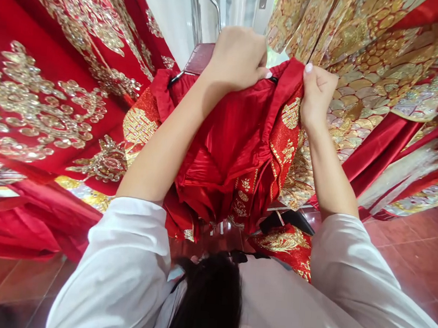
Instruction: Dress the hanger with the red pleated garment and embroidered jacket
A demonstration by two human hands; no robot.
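A red skirt (pixel 225 129) with gold embroidery hangs in front of me, its gathered waistband open towards me and the plain red lining showing. My left hand (pixel 239 55) is closed at the far side of the waistband. Its thumb presses at a black hanger clip (pixel 273 79); the other fingertips are hidden. With thumb and curled fingers, my right hand (pixel 319 93) pinches the waistband's right edge. Another black clip (pixel 176 78) sits on the left edge, beside a flat maroon piece (pixel 199 57).
Red garments with crystal beading (pixel 77 89) hang close on the left. Gold, scale-patterned garments (pixel 360 79) hang on the right. A metal hook (pixel 215 4) shows behind my left hand. Below lie a red-and-gold embroidered cloth (pixel 286 246) and red floor tiles (pixel 416 242).
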